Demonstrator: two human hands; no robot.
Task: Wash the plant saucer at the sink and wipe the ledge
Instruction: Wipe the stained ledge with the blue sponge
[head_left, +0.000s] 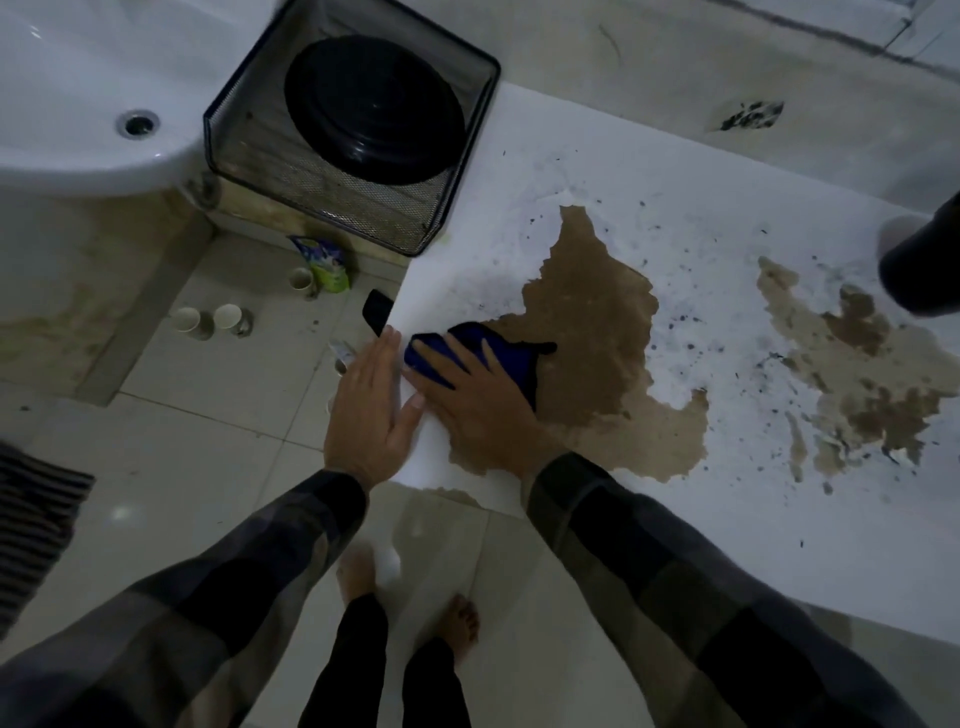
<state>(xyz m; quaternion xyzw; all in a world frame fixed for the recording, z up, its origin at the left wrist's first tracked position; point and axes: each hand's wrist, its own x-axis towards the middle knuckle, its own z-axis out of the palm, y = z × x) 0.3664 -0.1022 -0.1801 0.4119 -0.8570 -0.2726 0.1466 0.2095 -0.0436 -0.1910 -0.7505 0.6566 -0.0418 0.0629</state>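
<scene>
Currently, the right hand, fingers spread on the cloth, may sweep muddy water past the flat left hand off the ledge.

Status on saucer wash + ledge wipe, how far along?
Done, apparently: the black saucer sits in the mesh basket beside the sink, so washing looks finished. In hand: the right hand presses a blue cloth at the brown puddle's edge; the left hand lies flat at the ledge rim. Left: most of the puddle, the second stain farther right and scattered dark specks.
</scene>
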